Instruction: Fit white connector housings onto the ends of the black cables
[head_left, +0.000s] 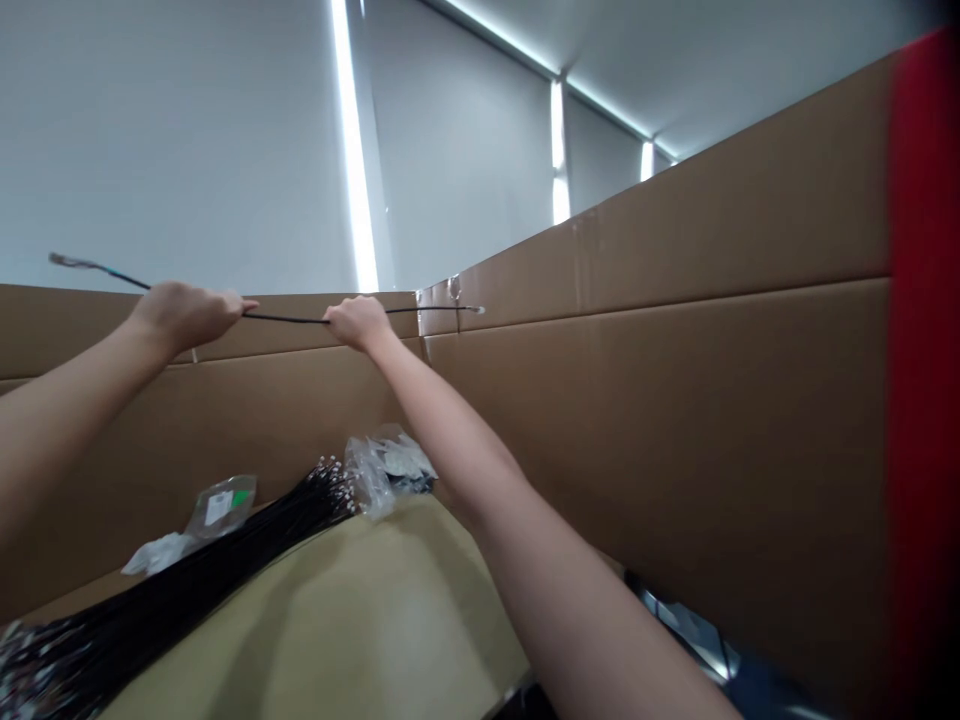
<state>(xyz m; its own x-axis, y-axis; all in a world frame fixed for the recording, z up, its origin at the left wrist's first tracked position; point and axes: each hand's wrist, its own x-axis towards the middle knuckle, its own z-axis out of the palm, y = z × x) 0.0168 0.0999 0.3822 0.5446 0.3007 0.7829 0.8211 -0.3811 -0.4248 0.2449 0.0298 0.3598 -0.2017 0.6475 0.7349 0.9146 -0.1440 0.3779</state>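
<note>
A thin black cable (286,319) stretches nearly level between my two hands, in front of the cardboard wall. My left hand (187,315) is closed around it, and a short end with coloured wires and a small connector (58,259) sticks out to the left. Closed on the same cable, my right hand (358,322) has the other end passing out to its right, tipped with a small pale connector (477,310). Below my hands lies a thick bundle of similar black cables (202,560), with many pale connectors at both ends.
Tall cardboard walls (675,400) meet in a corner ahead. A tan surface (360,610) lies beside the bundle. Clear plastic bags (379,470) rest at the bundle's far end, and a labelled bag (223,505) sits behind it. A red strip (926,380) runs down the right.
</note>
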